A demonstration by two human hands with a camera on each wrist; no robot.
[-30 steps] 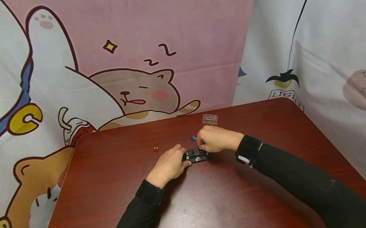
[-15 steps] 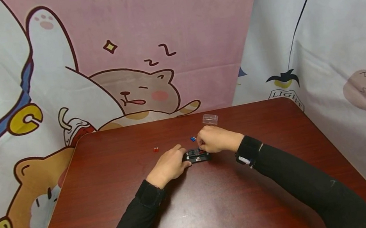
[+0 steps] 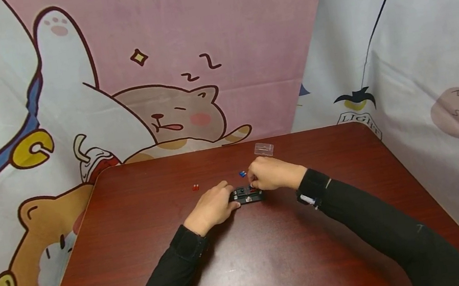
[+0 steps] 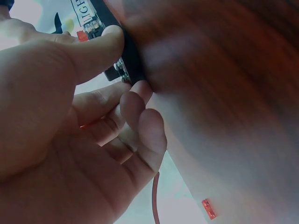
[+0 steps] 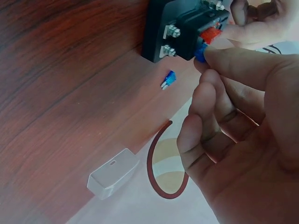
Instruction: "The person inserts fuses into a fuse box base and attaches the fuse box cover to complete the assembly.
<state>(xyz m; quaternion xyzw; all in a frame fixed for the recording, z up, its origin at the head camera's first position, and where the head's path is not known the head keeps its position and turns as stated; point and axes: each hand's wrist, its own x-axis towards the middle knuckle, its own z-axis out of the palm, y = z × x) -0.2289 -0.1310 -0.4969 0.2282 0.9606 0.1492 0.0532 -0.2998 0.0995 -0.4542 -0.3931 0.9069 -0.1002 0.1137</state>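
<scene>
A black fuse block (image 3: pixel 248 199) with metal screw terminals sits on the table, and my left hand (image 3: pixel 212 208) grips its left end between thumb and fingers. At the block's right end, my right hand (image 3: pixel 275 172) pinches a blue blade fuse (image 5: pixel 200 53) between thumb and index finger. That fuse is against the block, beside a red blade fuse (image 5: pixel 211 34) seated there; how deep the blue one sits is hidden by my fingertips. Just behind the block lies a loose blue blade fuse (image 5: pixel 169 78). A loose red blade fuse (image 3: pixel 195 187) lies farther left.
Near the table's back edge stands a clear plastic cover (image 3: pixel 263 149), behind my right hand. The brown wooden table (image 3: pixel 248 268) extends toward me and to both sides. A printed cloth (image 3: pixel 242 52) hangs behind it.
</scene>
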